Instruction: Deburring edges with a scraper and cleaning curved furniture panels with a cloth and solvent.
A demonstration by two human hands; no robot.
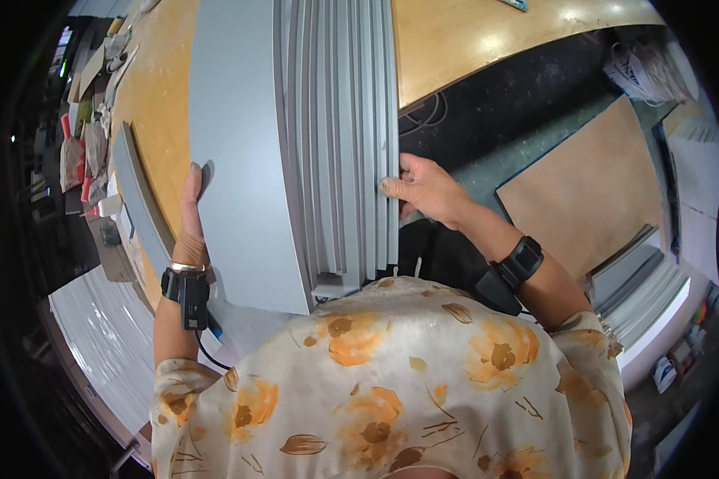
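A stack of long grey panels stands before me, running from my waist across the table. Its left side shows a broad flat grey face (pixel 240 144); to the right, several narrow panel edges (pixel 335 136) lie side by side with gaps between them. My left hand (pixel 192 203) holds the left side of the broad face, its thumb up along the edge and its other fingers hidden. At the opposite side, my right hand (pixel 430 190) grips the outermost panel edge, thumb on the near side and fingers partly hidden behind it.
The yellowish table (pixel 463 40) extends beyond the stack. A loose grey strip (pixel 144 191) lies on its left part. Brown board (pixel 587 191) rests low at right, near more stacked panels (pixel 643 295). White panels (pixel 108 335) stand at lower left, below red-handled tools (pixel 68 132).
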